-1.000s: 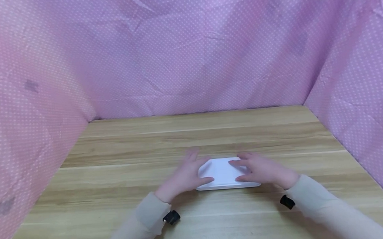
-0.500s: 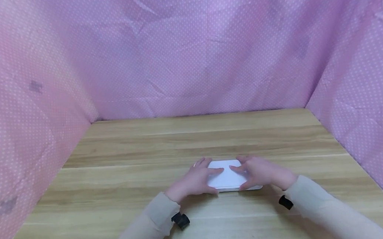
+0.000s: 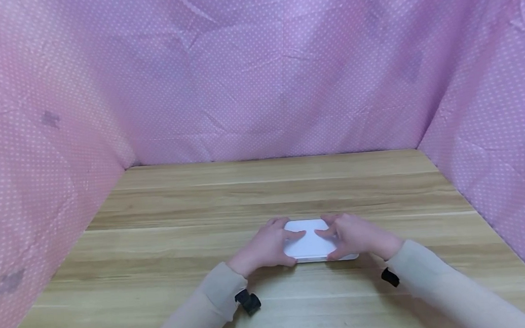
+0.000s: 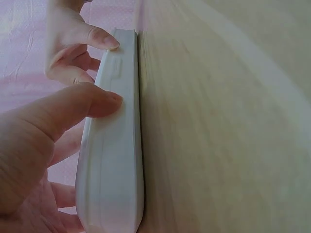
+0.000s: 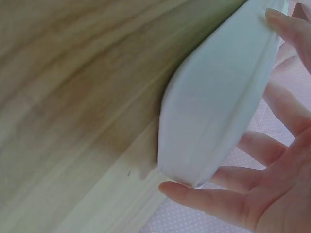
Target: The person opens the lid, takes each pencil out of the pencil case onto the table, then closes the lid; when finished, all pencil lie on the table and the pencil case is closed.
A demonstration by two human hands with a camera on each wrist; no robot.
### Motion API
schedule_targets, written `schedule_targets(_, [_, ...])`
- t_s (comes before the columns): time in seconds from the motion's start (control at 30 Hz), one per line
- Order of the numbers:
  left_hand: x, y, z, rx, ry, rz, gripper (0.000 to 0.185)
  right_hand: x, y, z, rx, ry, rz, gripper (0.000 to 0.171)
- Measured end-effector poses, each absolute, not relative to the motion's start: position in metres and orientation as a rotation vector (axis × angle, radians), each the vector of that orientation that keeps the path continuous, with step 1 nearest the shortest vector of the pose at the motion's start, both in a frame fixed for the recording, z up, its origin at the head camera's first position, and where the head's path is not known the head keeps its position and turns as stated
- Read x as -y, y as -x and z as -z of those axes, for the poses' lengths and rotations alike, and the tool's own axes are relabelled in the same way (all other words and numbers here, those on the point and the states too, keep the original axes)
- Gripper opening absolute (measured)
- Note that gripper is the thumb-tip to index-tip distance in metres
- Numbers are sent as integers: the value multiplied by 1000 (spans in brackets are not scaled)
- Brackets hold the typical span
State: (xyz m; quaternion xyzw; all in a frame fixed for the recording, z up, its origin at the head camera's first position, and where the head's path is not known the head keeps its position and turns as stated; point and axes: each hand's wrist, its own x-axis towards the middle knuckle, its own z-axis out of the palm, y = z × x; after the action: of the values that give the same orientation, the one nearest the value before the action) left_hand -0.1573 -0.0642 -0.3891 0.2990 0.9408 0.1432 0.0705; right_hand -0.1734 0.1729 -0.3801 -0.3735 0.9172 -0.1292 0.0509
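A flat white lidded box (image 3: 310, 239) with rounded corners lies on the wooden table in the head view. My left hand (image 3: 267, 246) grips its left end, thumb on the front wall, index finger over the lid and other fingers toward the back. My right hand (image 3: 358, 236) holds the right end in the same way. In the left wrist view both thumbs press the front wall of the box (image 4: 114, 160), near a small raised tab (image 4: 116, 68). The right wrist view shows the box's rounded end (image 5: 204, 102), with fingers spread along its far side.
The wood-grain table (image 3: 168, 252) runs back to a pink dotted cloth (image 3: 257, 83) hung behind and along both sides. Black straps (image 3: 248, 302) show below the light sleeves (image 3: 444, 278).
My left hand has moved right and closed in on the box, its thumb now at the front edge. The right hand has settled onto its end. Little differs in the last half second.
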Motion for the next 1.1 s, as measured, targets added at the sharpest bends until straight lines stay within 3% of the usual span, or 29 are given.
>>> schedule_targets(1.1, [64, 162, 387, -2844, -923, -417, 64, -167, 181, 375, -2811, 1193, 389, 56])
